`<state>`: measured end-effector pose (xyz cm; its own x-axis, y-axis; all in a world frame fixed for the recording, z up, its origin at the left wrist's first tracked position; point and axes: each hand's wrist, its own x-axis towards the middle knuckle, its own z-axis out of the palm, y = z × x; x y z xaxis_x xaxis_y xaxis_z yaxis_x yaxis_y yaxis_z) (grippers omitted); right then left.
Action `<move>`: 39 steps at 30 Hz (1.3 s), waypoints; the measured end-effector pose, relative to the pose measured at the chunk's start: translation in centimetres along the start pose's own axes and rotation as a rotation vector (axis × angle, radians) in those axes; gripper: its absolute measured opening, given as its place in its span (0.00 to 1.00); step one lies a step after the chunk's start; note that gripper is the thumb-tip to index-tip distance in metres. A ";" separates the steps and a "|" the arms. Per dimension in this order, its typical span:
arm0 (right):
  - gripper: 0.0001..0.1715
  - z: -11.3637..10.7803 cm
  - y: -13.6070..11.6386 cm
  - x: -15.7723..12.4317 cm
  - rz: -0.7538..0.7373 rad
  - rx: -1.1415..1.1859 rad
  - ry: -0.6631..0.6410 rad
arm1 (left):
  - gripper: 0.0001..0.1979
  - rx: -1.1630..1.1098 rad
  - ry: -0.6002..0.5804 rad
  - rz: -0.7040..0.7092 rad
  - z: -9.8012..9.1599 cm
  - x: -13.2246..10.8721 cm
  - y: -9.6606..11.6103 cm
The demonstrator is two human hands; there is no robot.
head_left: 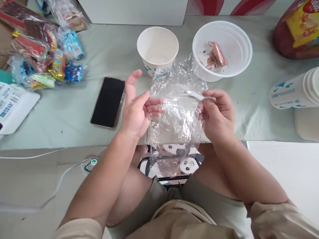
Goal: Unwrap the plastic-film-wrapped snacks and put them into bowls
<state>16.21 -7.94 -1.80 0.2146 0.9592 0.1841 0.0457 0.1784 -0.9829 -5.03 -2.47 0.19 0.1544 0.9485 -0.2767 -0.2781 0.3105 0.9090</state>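
A clear plastic bag hangs over the table's near edge between my hands. My left hand has its fingers slipped inside the bag's left side, thumb raised, holding the film. My right hand pinches the bag's right edge with curled fingers. Just beyond the bag stand a white paper cup, which looks empty, and a white plastic bowl holding wrapped snacks.
A black phone lies face up left of my hands. A heap of wrapped snacks fills the far left. Stacked paper cups lie on their side at right, a red jar behind. White cables trail on the floor.
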 end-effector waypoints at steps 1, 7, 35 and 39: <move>0.10 -0.1 -0.1 0.0 -0.012 -0.006 -0.006 | 0.23 -0.003 -0.031 0.034 -0.2 0.0 -0.1; 0.25 -1.0 -0.2 0.2 -0.162 -0.254 -0.145 | 0.27 0.335 -0.248 0.267 -1.1 -0.6 -0.1; 0.22 -1.4 2.8 1.1 0.135 -0.104 -0.147 | 0.12 0.121 -0.038 0.063 -0.1 0.3 -0.3; 0.29 -0.7 2.2 0.7 0.224 -0.050 -0.257 | 0.16 0.162 -0.020 0.066 -0.2 0.5 -0.6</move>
<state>17.13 -6.98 -3.83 -0.0281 0.9983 -0.0504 0.0742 -0.0482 -0.9961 -4.94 -2.13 -0.53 0.1598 0.9645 -0.2100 -0.1322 0.2318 0.9637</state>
